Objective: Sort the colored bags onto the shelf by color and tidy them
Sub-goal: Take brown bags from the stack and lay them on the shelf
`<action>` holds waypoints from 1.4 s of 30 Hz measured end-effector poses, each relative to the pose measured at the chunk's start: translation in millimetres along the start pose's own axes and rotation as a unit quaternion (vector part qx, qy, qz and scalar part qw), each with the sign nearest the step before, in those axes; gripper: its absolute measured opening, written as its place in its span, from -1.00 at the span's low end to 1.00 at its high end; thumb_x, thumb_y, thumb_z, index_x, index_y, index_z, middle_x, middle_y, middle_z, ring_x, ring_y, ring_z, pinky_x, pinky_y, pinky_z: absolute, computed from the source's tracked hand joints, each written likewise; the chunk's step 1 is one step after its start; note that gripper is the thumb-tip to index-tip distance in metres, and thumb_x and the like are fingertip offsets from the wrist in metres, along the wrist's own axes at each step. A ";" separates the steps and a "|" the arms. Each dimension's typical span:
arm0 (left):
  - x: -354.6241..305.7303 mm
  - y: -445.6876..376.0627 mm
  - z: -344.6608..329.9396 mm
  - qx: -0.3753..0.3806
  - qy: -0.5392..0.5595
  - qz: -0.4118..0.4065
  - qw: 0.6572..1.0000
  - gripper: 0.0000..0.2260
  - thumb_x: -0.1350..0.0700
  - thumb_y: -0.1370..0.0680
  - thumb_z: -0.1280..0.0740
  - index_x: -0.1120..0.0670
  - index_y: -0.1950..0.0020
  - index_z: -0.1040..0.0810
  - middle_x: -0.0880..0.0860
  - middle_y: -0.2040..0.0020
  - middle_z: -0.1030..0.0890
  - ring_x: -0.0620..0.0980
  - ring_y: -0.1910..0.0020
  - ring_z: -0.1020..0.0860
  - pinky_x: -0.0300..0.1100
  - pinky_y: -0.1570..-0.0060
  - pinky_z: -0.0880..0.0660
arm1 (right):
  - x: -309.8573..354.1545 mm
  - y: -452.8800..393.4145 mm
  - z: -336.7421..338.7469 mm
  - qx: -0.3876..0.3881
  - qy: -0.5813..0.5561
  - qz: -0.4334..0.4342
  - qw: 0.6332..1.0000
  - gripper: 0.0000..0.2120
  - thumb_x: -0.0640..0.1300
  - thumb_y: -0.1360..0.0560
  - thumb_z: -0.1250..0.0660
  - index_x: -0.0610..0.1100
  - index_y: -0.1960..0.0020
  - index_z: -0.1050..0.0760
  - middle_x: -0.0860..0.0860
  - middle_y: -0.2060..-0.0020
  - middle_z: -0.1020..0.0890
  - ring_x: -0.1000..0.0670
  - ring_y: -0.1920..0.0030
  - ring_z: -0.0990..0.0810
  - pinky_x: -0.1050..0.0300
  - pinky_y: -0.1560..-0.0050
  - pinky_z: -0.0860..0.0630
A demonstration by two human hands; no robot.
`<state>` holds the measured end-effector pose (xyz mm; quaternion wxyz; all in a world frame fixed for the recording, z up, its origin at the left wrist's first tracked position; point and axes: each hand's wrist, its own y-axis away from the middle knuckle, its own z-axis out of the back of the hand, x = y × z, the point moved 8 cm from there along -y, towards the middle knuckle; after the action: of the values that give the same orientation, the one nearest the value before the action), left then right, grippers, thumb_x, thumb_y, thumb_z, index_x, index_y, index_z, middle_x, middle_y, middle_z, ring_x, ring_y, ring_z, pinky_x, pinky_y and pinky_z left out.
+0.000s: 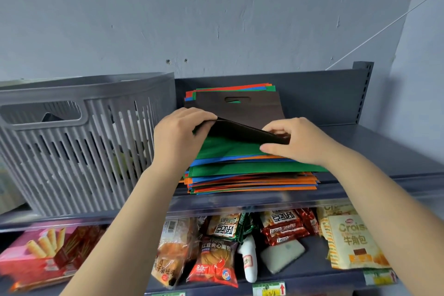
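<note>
Both hands meet at the near edge of a brown bag (pixel 240 113) on top of a stack of colored bags (pixel 252 175). Left hand (pixel 179 133) curls its fingers over the bag's left near corner and grips it. Right hand (pixel 289 140) pinches the right near corner between thumb and curled fingers. Between them the bag's near edge is lifted and folded back, showing its dark underside, while its far part, with a cut-out handle slot, lies flat on the pile.

Directly under the raised edge lies a green bag (pixel 228 149). Below it the stack shows layers of orange, blue, green and red, their edges fanned and uneven. The pile sits on the upper grey metal shelf (pixel 384 146), near its front lip, with more red, blue and green edges showing at the back.

Just left of the stack stands a grey slatted plastic basket (pixel 72 151) on the same shelf. Behind everything is a pale grey wall (pixel 216 7).

On the lower shelf (pixel 312 279) lie packaged snacks (pixel 216 262): a pink box picturing wafer rolls, bread in clear wrappers, and a yellow croissant pack at the right.
</note>
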<state>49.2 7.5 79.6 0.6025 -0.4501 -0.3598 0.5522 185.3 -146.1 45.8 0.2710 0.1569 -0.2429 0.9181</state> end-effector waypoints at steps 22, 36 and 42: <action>24.8 109.1 -5.9 0.207 0.486 0.492 0.691 -0.71 0.36 -0.56 -0.22 0.15 -0.26 -0.45 0.12 -0.09 -0.64 0.01 0.08 -0.65 -0.15 0.29 -0.60 | 48.8 132.7 -24.3 -0.273 0.046 0.078 0.958 -0.61 0.12 -0.45 -0.23 -0.05 -0.16 -0.57 0.11 -0.08 -0.60 0.22 -0.11 -0.52 0.37 -0.25 -0.36; -39.6 179.4 25.1 0.317 0.588 0.271 0.693 -0.44 0.43 -0.56 -0.16 -0.06 -0.46 -0.24 -0.10 -0.30 -0.52 -0.11 -0.30 -0.46 -0.23 -0.15 -0.48 | -22.6 256.8 -68.4 -0.218 -0.442 -0.356 0.794 -0.75 -0.25 -0.53 -0.30 -0.16 -0.20 -0.54 -0.08 0.01 -0.69 -0.02 0.06 -0.68 0.16 0.13 -0.59; -115.9 196.9 -27.5 0.406 0.590 0.247 0.653 -0.37 0.49 -0.54 -0.14 -0.08 -0.47 -0.25 0.01 -0.35 -0.48 0.03 -0.37 -0.40 0.09 -0.35 -0.33 | -33.9 364.8 -36.4 -0.309 -0.236 -0.428 0.816 -0.89 -0.25 -0.51 -0.33 -0.17 0.02 -0.62 -0.04 0.11 -0.70 -0.06 0.04 -0.66 -0.06 -0.10 -0.56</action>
<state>-7.7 -114.1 -107.3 0.6523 -0.4637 0.4553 0.3900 -2.5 -409.2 -130.4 0.6054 0.3648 -0.4788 0.5208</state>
